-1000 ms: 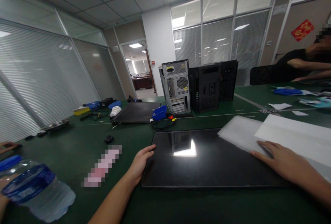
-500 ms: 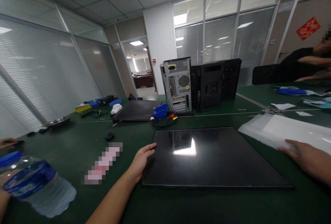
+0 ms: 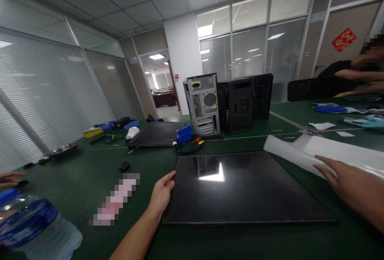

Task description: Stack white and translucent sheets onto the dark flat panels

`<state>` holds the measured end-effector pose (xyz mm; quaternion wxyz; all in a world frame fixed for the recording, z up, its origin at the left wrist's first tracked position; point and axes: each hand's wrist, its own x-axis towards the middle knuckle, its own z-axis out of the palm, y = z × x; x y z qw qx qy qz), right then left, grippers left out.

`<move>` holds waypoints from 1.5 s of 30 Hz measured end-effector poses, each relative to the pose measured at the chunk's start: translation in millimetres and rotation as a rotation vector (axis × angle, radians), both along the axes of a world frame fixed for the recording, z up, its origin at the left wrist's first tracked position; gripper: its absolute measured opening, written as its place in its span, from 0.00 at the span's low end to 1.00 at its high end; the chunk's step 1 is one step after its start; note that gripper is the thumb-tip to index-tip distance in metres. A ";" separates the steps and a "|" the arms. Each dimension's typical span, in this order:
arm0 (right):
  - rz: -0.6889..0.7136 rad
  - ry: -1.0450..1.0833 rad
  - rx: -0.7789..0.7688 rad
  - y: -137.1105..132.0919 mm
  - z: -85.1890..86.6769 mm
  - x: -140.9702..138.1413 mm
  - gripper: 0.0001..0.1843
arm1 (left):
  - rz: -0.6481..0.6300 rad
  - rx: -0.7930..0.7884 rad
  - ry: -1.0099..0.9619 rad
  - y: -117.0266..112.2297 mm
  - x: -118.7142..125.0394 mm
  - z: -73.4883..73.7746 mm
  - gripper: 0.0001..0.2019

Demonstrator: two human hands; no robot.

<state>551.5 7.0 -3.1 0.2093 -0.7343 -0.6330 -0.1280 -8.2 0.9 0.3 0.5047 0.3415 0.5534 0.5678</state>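
Green worktop (image 3: pixel 90 172) fills a glass-walled office. At its centre a black panel (image 3: pixel 240 188) lies flat. The left hand (image 3: pixel 160 196) sits at its 9 o'clock edge, thumb on top and fingers hidden, so I cannot tell whether it grips. At 3 o'clock the right hand (image 3: pixel 351 186) lies open, palm down, fingertips on a white sheet (image 3: pixel 339 154) just beside the panel. Flat, even pressure should keep both from sliding. Writing on the red door sign (image 3: pixel 343 39) and the bottle (image 3: pixel 33 228) label is too small to read.
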 end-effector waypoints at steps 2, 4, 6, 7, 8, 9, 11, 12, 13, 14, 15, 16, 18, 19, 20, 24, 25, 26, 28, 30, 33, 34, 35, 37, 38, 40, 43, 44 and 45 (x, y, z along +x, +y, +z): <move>0.098 -0.077 0.063 -7.7 13.6 -28.1 0.35 | 0.004 0.000 0.007 0.2 -0.2 -0.4 0.19; 0.241 -0.108 0.110 -13.6 19.3 -53.9 0.33 | 0.015 -0.001 0.005 0.6 -0.1 -0.7 0.20; 0.385 -0.100 0.097 -18.6 18.2 -76.0 0.30 | 0.027 0.000 0.004 1.3 0.2 -0.8 0.21; 0.451 -0.090 0.064 -21.3 16.2 -85.7 0.29 | 0.033 0.002 0.005 1.7 0.3 -0.8 0.21; 0.514 -0.080 0.018 -24.4 14.0 -94.5 0.29 | 0.038 0.005 0.007 1.9 0.5 -0.7 0.21; 0.573 -0.070 -0.038 -27.8 12.1 -102.4 0.29 | 0.041 0.009 0.008 2.1 0.7 -0.5 0.21; 0.681 -0.063 -0.145 -34.8 9.9 -114.8 0.30 | 0.045 0.010 0.008 2.2 1.2 0.1 0.21; 0.727 -0.068 -0.189 -37.6 9.7 -118.9 0.30 | 0.046 0.006 0.010 2.2 1.4 0.3 0.21; 0.759 -0.073 -0.218 -39.5 10.0 -121.1 0.30 | 0.049 0.003 0.015 2.2 1.5 0.5 0.21; 0.774 -0.075 -0.231 -40.1 10.5 -121.3 0.30 | 0.050 0.000 0.021 2.2 1.5 0.5 0.21; 0.761 -0.071 -0.226 -39.1 11.0 -119.3 0.30 | 0.050 -0.003 0.026 2.3 1.4 0.3 0.21; 0.719 -0.062 -0.206 -36.6 11.1 -115.3 0.30 | 0.049 -0.006 0.028 2.5 1.2 0.0 0.21; 0.580 -0.045 -0.153 -28.4 10.2 -102.1 0.30 | 0.041 -0.013 0.027 2.9 0.7 -0.9 0.21; 0.513 -0.045 -0.135 -23.7 9.2 -94.0 0.30 | 0.037 -0.018 0.027 3.1 0.5 -1.3 0.21; 0.462 -0.047 -0.131 -19.2 7.9 -85.8 0.29 | 0.034 -0.021 0.032 3.3 0.4 -1.5 0.21; 0.417 -0.007 -0.211 -13.1 4.9 -66.7 0.28 | 0.021 -0.035 0.093 3.1 0.6 -1.5 0.21; 0.444 0.016 -0.236 -15.1 5.5 -67.5 0.28 | 0.017 -0.035 0.104 2.7 0.8 -1.3 0.20; 0.490 0.042 -0.260 -18.2 6.8 -70.4 0.28 | 0.014 -0.033 0.112 2.2 1.1 -1.0 0.20; 0.615 0.096 -0.303 -25.4 10.9 -79.8 0.28 | 0.015 -0.019 0.121 0.9 2.0 -0.5 0.19; 0.710 0.129 -0.326 -30.5 15.1 -88.3 0.27 | 0.016 -0.002 0.144 -0.4 3.4 0.4 0.18; 0.687 0.111 -0.283 -28.9 16.2 -88.7 0.25 | 0.014 0.039 0.179 -1.7 6.4 3.1 0.17; 0.651 0.092 -0.267 -26.2 14.8 -85.3 0.24 | 0.017 0.053 0.187 -2.0 7.6 4.3 0.16; 0.615 0.074 -0.259 -23.1 12.7 -81.0 0.24 | 0.019 0.065 0.193 -2.3 8.7 5.6 0.16; 0.575 0.053 -0.278 -17.9 8.0 -72.5 0.24 | 0.020 0.071 0.205 -2.9 10.3 7.8 0.17; 0.579 0.051 -0.297 -16.7 6.0 -69.7 0.24 | 0.019 0.068 0.208 -3.2 10.7 8.3 0.17; 0.624 0.070 -0.334 -17.5 4.1 -68.9 0.24 | 0.015 0.060 0.202 -3.2 10.3 7.7 0.18; 0.686 0.110 -0.354 -23.6 6.3 -76.9 0.25 | 0.002 0.064 0.178 -1.5 7.5 3.0 0.20; 0.688 0.115 -0.354 -25.2 8.0 -79.9 0.25 | -0.002 0.068 0.171 -0.6 6.4 1.0 0.21; 0.674 0.113 -0.347 -25.8 9.9 -81.9 0.25 | -0.003 0.074 0.164 0.3 5.3 -0.8 0.21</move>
